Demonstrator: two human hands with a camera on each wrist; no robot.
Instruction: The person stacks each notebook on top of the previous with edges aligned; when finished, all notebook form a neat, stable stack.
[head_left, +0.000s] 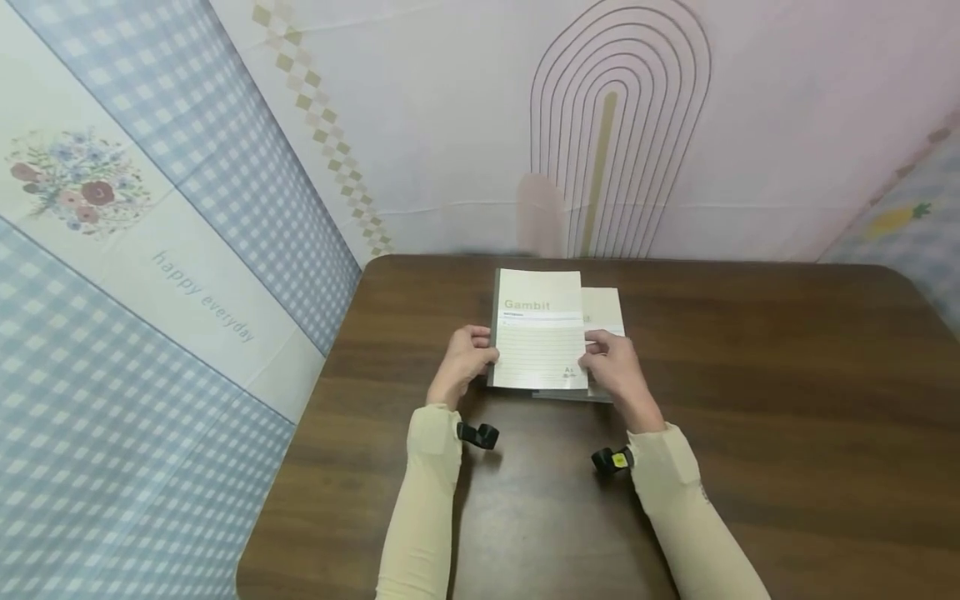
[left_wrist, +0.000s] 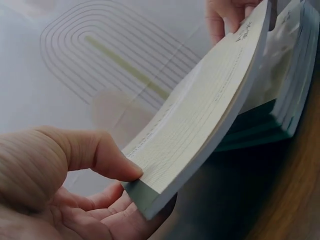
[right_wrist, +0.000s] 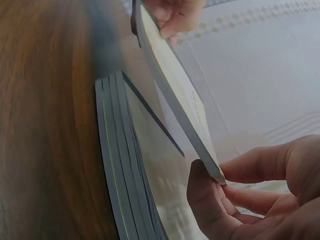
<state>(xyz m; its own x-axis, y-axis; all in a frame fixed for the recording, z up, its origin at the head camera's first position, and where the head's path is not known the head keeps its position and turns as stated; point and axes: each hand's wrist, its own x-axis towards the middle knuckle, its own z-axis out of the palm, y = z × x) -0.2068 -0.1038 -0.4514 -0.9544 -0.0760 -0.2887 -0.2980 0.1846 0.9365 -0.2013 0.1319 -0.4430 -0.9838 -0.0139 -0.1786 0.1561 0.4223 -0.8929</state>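
A cream notebook (head_left: 538, 342) with a dark green spine strip and the word "Gambit" on its cover is held up by both hands. My left hand (head_left: 463, 360) pinches its spine edge, thumb on the cover and fingers beneath. On the opposite edge, my right hand (head_left: 613, 367) pinches the notebook near its lower corner. Below it lies a stack of similar notebooks (right_wrist: 120, 160), several thick, with green spines. The held notebook is tilted and apart from the stack in both wrist views. It hides much of the stack (head_left: 604, 307) in the head view.
The stack rests on a brown wooden table (head_left: 750, 400) near its back edge. Behind the table hangs a pale curtain (head_left: 450, 125) with an arch pattern. A blue checked cloth (head_left: 150, 467) hangs along the left side. Each wrist wears a small black camera (head_left: 480, 435).
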